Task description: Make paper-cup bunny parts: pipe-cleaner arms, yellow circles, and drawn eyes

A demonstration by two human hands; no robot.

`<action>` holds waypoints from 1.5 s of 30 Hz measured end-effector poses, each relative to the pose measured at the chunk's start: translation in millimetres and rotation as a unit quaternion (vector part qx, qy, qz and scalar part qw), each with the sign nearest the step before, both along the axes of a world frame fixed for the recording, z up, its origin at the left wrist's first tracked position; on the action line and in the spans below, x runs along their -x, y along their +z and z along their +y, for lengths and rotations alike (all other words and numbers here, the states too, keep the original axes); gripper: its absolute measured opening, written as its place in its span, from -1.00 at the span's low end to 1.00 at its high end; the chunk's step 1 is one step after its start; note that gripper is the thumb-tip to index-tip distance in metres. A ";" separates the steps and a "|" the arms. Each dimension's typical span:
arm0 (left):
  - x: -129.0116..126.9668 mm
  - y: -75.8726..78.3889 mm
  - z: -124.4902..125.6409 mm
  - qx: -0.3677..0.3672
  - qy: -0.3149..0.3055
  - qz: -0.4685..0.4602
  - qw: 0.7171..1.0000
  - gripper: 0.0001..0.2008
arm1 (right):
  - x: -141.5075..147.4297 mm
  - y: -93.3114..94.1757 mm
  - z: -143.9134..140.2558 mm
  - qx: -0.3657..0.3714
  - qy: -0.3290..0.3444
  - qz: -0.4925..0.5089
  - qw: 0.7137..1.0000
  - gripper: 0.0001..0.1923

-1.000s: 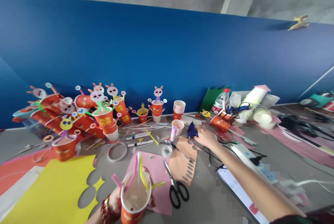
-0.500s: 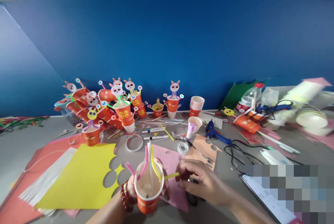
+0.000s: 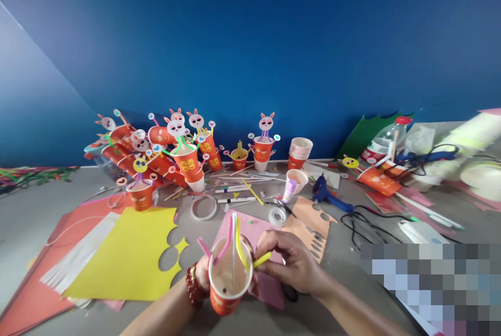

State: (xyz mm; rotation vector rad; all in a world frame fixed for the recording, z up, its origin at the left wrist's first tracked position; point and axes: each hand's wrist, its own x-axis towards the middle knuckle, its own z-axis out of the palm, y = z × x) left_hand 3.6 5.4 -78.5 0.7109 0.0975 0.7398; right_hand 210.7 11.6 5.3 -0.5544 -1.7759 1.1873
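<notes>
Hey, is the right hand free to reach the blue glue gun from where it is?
Probably not at once: the right hand is pinching a yellow straw, though nothing blocks the glue gun.

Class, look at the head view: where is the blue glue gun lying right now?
The blue glue gun lies on the table right of centre, beside the peach paper and just right of the white cup.

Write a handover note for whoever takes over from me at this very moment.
Left hand grips the orange paper cup. Right hand pinches the yellow bent straw poking out at its rim.
The cup holds pink, yellow and white straws. Scissors lie under the right hand, mostly hidden; blue glue gun rests behind.
Done: straws in place. Left: no bunny face on it, unlike the finished cups.
</notes>
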 end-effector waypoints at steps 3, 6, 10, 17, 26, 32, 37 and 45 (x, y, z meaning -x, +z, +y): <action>0.9 -6.6 -0.1 -0.002 -0.018 -0.007 1.000 -0.38 | 0.7 -2.3 2.8 -0.023 0.007 -0.002 1.000 -0.79; 0.2 -9.7 -0.5 0.006 -0.027 -0.007 1.000 -0.36 | 0.0 -1.2 6.1 -0.064 0.012 -0.008 0.998 -0.79; -4.6 -4.0 -0.7 0.018 -0.045 -0.009 0.999 -0.38 | -2.1 0.4 9.2 -0.129 0.014 -0.020 0.991 -0.80; -13.6 6.6 -2.8 0.035 -0.065 -0.049 0.996 -0.38 | -4.2 -1.8 10.0 -0.170 0.013 -0.009 0.985 -0.82; -12.8 -6.1 -1.8 0.069 -0.106 -0.060 0.990 -0.45 | -3.1 -4.7 4.4 -0.208 -0.018 -0.012 0.978 -0.82; -13.1 -10.7 -1.2 0.055 -0.145 0.012 0.988 -0.29 | -8.2 -4.7 3.7 -0.186 -0.028 -0.020 0.982 -0.74; -13.3 -15.1 -1.4 0.060 -0.143 -0.013 0.988 -0.36 | -9.9 -9.0 1.5 -0.112 -0.009 -0.034 0.993 -0.64; -10.2 -9.6 -0.9 0.072 -0.193 -0.003 0.979 -0.31 | -2.7 -9.9 -5.5 0.002 0.068 -0.012 0.998 -0.66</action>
